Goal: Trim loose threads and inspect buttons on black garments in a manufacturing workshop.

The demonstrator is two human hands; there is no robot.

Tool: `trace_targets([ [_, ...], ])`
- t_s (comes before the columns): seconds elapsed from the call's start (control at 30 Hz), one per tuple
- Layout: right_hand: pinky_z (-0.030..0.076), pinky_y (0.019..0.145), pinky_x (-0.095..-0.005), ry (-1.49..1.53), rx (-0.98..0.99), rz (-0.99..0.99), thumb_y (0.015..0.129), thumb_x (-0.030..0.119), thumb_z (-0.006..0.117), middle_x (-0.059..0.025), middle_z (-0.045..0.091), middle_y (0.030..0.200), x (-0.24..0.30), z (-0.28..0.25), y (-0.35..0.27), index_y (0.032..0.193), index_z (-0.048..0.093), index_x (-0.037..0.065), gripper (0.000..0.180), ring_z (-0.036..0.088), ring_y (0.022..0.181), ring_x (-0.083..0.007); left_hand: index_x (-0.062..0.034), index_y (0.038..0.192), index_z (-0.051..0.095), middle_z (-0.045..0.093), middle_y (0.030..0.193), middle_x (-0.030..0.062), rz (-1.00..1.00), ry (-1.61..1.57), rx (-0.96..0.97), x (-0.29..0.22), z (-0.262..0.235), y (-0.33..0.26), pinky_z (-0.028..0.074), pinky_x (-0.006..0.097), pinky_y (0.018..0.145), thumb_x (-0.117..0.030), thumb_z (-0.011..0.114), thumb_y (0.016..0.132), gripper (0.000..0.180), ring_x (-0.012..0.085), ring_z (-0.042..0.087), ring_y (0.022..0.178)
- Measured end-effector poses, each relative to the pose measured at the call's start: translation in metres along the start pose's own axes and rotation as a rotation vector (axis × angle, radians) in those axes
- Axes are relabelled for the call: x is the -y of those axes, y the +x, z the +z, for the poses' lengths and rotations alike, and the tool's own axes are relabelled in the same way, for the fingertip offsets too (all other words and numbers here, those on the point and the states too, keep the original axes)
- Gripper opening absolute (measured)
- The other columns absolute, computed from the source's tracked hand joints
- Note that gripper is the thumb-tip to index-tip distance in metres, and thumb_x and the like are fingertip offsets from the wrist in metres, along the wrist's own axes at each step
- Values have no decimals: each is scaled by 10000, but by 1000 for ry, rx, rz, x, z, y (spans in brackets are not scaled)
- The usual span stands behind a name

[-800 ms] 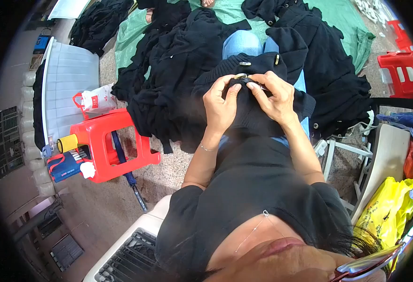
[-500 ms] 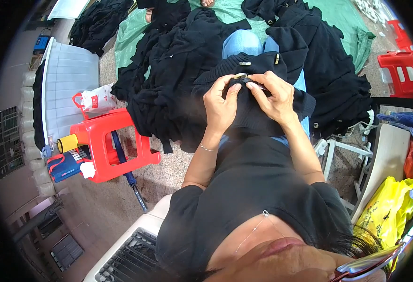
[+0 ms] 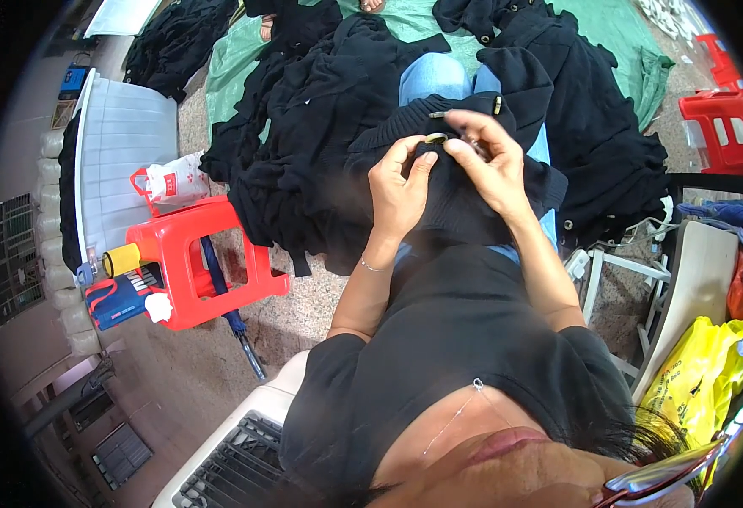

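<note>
Hands come together over the wearer's lap: left hand (image 3: 399, 188) on one side, thumb and forefinger pinching dark cloth at a button (image 3: 436, 138); right hand (image 3: 494, 165) on the other, thumb close by that button, forefinger raised and motion-blurred. Just changed, as I see it from here: the right forefinger was down at the button a moment ago and has now lifted away, while the left pinch hasn't budged. So the left hand alone plainly steadies button and cloth, I'd judge; can't tell whether the right grasps a small item or has let go. Left to right around them: pale ribbed tub (image 3: 126, 161), blue box (image 3: 122, 300) beside a red stool (image 3: 206, 218), white-and-red bag (image 3: 181, 179) behind it, folded umbrella (image 3: 236, 322) leaning by the stool, then a heap of black garments (image 3: 312, 127). Black knit garment (image 3: 469, 203) being handled lies across the lap in the middle, under both hands, light-blue denim (image 3: 435, 78) showing past it. Further right, more black clothing (image 3: 600, 152) spread partly on a green sheet (image 3: 617, 38), then a second red stool (image 3: 731, 157), yellow bag (image 3: 697, 372) lower down.
</note>
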State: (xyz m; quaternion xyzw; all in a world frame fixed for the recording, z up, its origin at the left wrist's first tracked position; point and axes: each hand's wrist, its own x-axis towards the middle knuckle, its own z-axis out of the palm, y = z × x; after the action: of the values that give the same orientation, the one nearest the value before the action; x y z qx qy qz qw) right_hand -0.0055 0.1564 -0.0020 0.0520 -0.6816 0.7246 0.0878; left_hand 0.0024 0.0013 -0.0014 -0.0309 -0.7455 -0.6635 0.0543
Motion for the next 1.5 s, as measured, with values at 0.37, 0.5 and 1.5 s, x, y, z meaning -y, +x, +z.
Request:
trace_targets([
  [0.37,447,593,-231,-391,-403,-208,843,48,725,-49,658,729,8,-7,23,919,694,13,89,584,617,-84,68,1093,658,637,911,-2,-221,-315,159,-23,-5,-5,457,159,668,-42,798,813,332,26,539,746],
  [0.5,488,604,-276,-574,-426,-141,824,81,737,-77,688,783,0,-10,27,953,702,44,139,647,635,-159,49,998,682,655,808,-2,-302,-331,153,-18,-9,-3,433,164,549,-39,780,829,214,26,542,618],
  [1.5,418,669,-210,11,17,-104,896,35,679,-8,606,818,8,8,1,935,702,-6,61,527,726,-72,37,1078,671,655,866,-5,-135,-113,46,-27,-3,-4,425,168,576,28,685,881,197,9,523,684],
])
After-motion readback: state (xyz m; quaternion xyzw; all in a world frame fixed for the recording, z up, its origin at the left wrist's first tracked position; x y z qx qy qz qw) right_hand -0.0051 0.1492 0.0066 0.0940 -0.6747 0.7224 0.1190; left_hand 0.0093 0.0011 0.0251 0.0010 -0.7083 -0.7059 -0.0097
